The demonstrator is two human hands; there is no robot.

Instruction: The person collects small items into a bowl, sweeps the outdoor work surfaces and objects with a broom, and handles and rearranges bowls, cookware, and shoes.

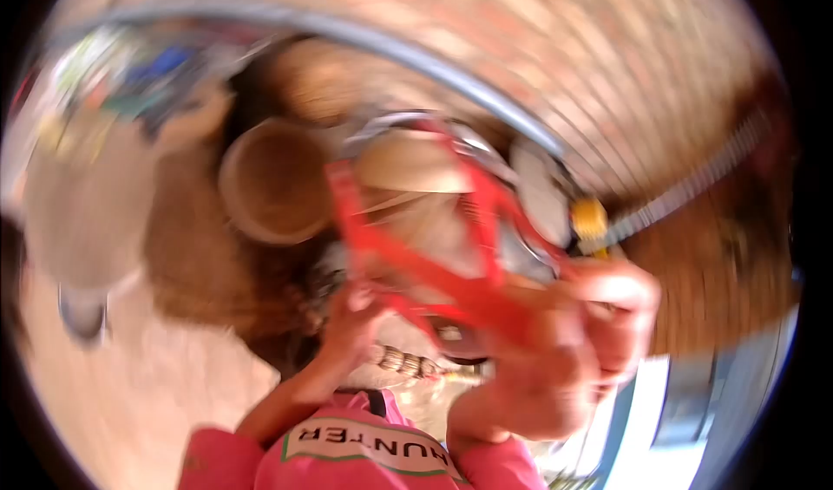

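Observation:
A red open frame of flat, strap-like bands (421, 269) is in front of me, blurred by motion; its exact kind cannot be made out. My right hand (564, 351) is closed around its lower right part. At its lower left edge, my left hand (351, 321) has its fingers closed against the red band, with the fingertips smeared. Through the gaps a pale rounded shape (412, 165) shows behind the frame. A beaded or ribbed strip (403, 362) lies between my wrists.
Left of the frame stands a round brown vessel (278, 182). A grey pipe (286, 10) curves along the brick surface (625, 65). On the right, a yellow knob (589, 218) sits by a ribbed hose (694, 182). Blurred colourful items (156, 74) lie at upper left.

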